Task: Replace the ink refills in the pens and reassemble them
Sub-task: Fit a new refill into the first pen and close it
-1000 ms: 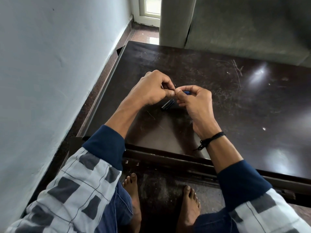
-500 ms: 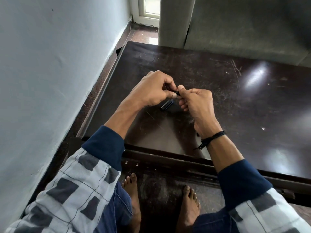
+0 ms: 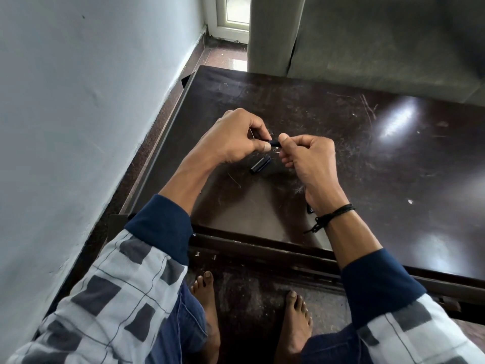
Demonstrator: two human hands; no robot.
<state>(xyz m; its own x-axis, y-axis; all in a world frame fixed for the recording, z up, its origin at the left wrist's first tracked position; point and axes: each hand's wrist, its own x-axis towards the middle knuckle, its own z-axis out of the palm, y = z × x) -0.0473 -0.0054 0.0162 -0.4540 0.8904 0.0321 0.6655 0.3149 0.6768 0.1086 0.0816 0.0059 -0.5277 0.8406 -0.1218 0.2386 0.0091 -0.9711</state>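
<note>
Two hands meet above a scratched dark table [image 3: 393, 185], pinching a short black pen part [image 3: 275, 143] between them. The left hand [image 3: 231, 139] curls thumb and forefinger round the part's left end; the right hand [image 3: 308, 158] grips the right end the same way, its other fingers folded in. Whether the part is barrel, tip or both cannot be told, since fingers cover most of it. A loose piece [image 3: 259, 165], seemingly a cap or barrel half, lies on the table just on the near side of the hands. The likeliest mishap from here is a slip: a hard twist or pull on so small a part could send it off the glossy top to the floor [image 3: 252, 311]. Forcing the two ends together out of line could also jam the joint.
</note>
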